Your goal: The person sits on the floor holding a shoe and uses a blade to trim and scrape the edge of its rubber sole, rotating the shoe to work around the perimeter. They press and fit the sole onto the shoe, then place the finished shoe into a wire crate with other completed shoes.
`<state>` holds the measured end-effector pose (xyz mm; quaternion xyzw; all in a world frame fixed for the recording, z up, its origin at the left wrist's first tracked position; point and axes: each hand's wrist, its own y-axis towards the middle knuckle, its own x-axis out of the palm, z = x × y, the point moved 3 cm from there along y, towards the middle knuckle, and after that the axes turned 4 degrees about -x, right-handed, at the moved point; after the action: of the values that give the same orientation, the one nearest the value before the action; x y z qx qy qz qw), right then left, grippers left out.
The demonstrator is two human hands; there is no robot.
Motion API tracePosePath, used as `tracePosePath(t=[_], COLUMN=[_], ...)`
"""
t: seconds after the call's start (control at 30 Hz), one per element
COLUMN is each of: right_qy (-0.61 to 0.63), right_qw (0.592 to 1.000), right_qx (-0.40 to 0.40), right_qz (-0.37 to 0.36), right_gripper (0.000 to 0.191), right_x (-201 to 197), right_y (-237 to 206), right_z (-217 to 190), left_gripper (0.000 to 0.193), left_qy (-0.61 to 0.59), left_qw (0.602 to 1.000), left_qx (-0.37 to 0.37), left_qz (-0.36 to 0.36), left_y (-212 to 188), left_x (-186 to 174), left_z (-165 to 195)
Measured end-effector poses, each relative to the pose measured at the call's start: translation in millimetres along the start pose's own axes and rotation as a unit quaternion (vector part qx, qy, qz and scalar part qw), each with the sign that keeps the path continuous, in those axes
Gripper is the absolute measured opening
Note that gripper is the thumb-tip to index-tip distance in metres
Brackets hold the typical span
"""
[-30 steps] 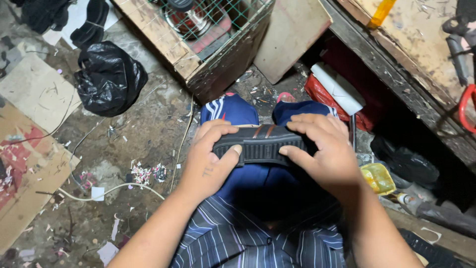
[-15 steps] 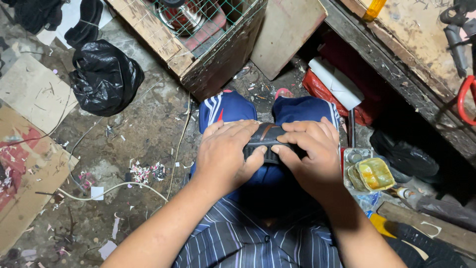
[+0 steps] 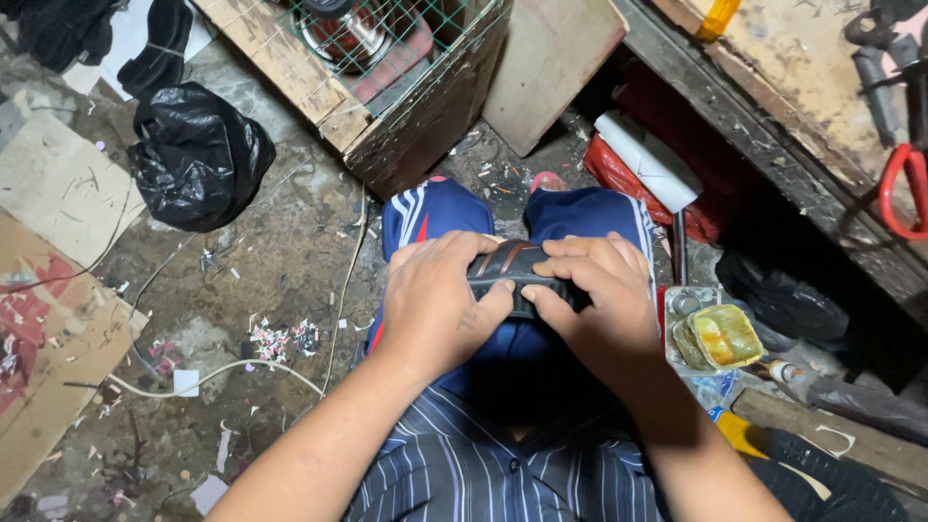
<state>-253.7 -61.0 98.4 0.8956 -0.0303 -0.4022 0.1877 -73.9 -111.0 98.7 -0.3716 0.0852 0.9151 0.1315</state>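
A dark ribbed piece (image 3: 517, 275), black with a brownish stripe and possibly rubber or leather, lies across the person's lap over blue track trousers (image 3: 440, 217) with white side stripes. Only its upper middle shows; both ends and its lower edge are covered by the hands, so its full shape and kind cannot be made out.

The left hand (image 3: 435, 300) is closed over the piece's left end, fingers curled across the top and thumb pressing toward the centre from below. The right hand (image 3: 599, 300) is clamped on the right end in the same way, its thumb meeting the left thumb near the middle. The two hands almost touch.

Below them a striped dark shirt (image 3: 464, 469) fills the bottom of the view, and the space between lap and shirt is lost in shadow.

Just beside the right knee sits a small yellow-stained tin (image 3: 720, 333) among clutter that is hard to read. Further out, a white roll (image 3: 648, 159) rests on something red, partly hidden under a wooden surface (image 3: 773, 87) whose top is cut off by the frame. A red handle (image 3: 904, 193) hangs at the right edge, only partly in view.

Ahead stands a wooden crate with wire mesh (image 3: 387, 58), its contents unclear. To the left, a black plastic bag (image 3: 198, 155) lies on the littered floor (image 3: 271, 280), beside cardboard (image 3: 48, 319).
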Motion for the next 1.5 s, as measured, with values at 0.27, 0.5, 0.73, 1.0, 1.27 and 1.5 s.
tracePosePath(t=[0.27, 0.5, 0.73, 1.0, 1.27, 1.5], right_qy=[0.069, -0.012, 0.007, -0.003, 0.091, 0.059], right_qw=[0.996, 1.0, 0.999, 0.999, 0.99, 0.992], right_qx=[0.054, -0.001, 0.021, 0.038, 0.082, 0.054], right_qz=[0.02, 0.022, 0.031, 0.03, 0.07, 0.102], right_gripper=[0.035, 0.019, 0.021, 0.032, 0.033, 0.025], right_x=[-11.4, -9.0, -9.8, -11.2, -22.5, -14.0], right_y=[-12.4, -10.5, -9.3, -15.1, -36.3, -40.4], right_z=[14.8, 10.6, 5.4, 4.7, 28.4, 26.1], left_gripper=[0.035, 0.035, 0.035, 0.049, 0.048, 0.047], left_qy=[0.001, 0.008, -0.003, 0.059, 0.04, 0.029], left_qw=[1.0, 1.0, 0.999, 0.988, 0.989, 0.989], left_qx=[0.004, 0.001, 0.01, 0.041, 0.051, 0.045], left_qz=[-0.023, -0.028, -0.03, -0.139, -0.136, -0.139], left_y=[2.3, 3.5, 1.1, 13.0, 12.7, 12.8], left_x=[0.2, 0.1, -3.3, 0.1, 1.8, 1.4], left_z=[-0.8, -0.5, 4.9, 11.6, 8.7, 9.3])
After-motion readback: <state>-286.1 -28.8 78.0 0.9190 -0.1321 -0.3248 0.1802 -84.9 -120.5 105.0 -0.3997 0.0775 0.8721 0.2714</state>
